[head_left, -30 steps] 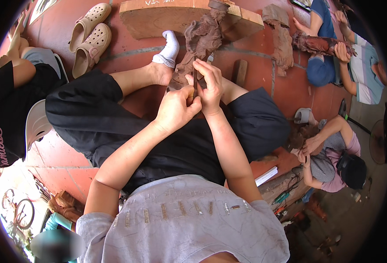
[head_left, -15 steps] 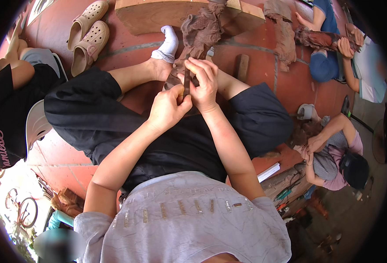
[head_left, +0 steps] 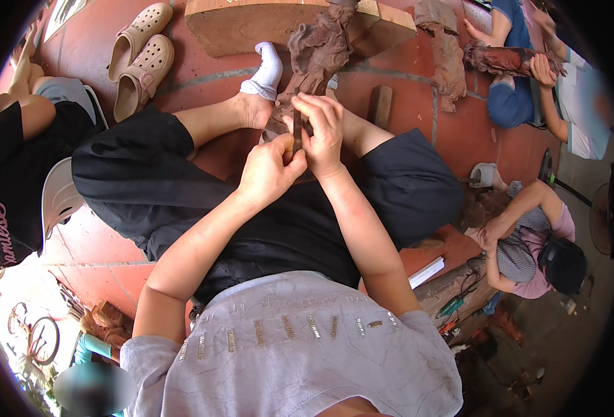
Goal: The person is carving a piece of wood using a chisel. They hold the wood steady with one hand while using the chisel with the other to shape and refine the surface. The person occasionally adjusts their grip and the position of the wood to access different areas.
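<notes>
A knobbly brown wood carving [head_left: 319, 47] stretches away from me between my feet, its near end by my fingers. My left hand [head_left: 271, 174] is closed, thumb and fingers pinching the lower end of a narrow dark brown strip [head_left: 297, 131]. My right hand [head_left: 323, 132] bends around the strip's upper part, its fingers curled over the carving's near end. What the strip is made of cannot be made out. The palms hide part of the carving.
A thick wooden block [head_left: 251, 29] lies beyond my feet, beside beige clogs [head_left: 147, 69]. A small wood piece [head_left: 381, 106] rests by my right shin. Another rough carving [head_left: 448, 66] lies at far right. Co-workers sit at both sides; one holds a carved piece [head_left: 498, 62].
My hands stay almost in place on the strip and carving. At the upper right, a co-worker's hands and carved piece have shifted slightly.
</notes>
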Tool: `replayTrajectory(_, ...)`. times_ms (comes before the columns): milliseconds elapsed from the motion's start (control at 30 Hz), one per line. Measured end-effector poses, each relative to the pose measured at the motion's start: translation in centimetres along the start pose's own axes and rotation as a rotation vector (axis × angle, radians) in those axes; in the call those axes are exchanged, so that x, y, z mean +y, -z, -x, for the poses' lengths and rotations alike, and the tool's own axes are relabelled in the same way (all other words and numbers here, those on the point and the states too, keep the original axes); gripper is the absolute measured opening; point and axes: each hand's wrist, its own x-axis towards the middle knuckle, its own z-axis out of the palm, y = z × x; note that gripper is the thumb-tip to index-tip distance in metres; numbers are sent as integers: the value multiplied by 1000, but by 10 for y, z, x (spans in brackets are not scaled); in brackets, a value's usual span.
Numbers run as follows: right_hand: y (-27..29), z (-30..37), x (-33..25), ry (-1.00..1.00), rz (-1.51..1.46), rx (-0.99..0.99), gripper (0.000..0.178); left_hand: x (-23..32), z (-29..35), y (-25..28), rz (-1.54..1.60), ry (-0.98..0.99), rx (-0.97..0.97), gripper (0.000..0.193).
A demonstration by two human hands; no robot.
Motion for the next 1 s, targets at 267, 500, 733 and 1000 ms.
replayTrajectory(267,11,8,-30,-13,-138,-74,21,4,33,26,333,91,-246,34)
replayTrajectory(500,42,18,-8,-571,-763,146,11,-5,15,18,-172,-312,123,27)
replayTrajectory(733,74,-2,10,-743,-838,176,15,2,-64,0,-100,-158,238,73)
replayTrajectory(1000,81,-64,16,-612,-755,83,11,-4,-112,-15,-45,49,81,82)
